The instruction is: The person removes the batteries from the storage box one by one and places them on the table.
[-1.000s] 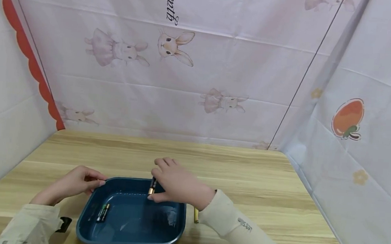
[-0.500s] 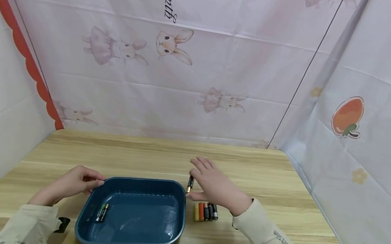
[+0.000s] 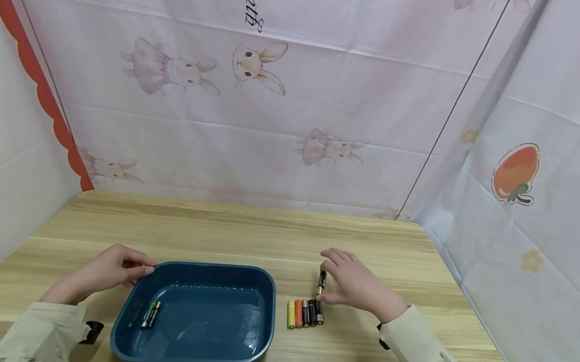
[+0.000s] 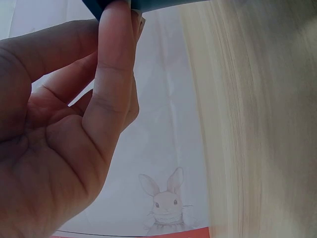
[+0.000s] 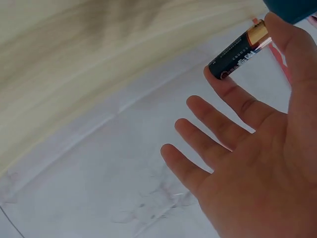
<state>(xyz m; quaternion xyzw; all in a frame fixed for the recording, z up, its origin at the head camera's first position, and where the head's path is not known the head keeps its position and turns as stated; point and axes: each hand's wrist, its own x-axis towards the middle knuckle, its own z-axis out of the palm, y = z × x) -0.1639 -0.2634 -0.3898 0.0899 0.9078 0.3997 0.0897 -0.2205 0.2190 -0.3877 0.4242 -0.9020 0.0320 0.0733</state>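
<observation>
My right hand pinches a black battery with a copper end lengthwise between thumb and index fingertip, the other fingers spread. In the head view it hovers just behind a row of several batteries lying side by side on the table: yellow, orange and dark ones. My left hand pinches the far left corner of a dark blue tray, whose edge shows between thumb and fingers in the left wrist view. Inside the tray, near its left wall, two batteries lie together.
The wooden table reaches back to a fabric wall with printed rabbits. More white fabric rises along the right side, and another sheet with a red scalloped edge stands at left.
My right hand has carried the battery from above the tray rightward, past the tray's edge, to behind the battery row, uncovering that row. The left hand stays at the tray's corner.
</observation>
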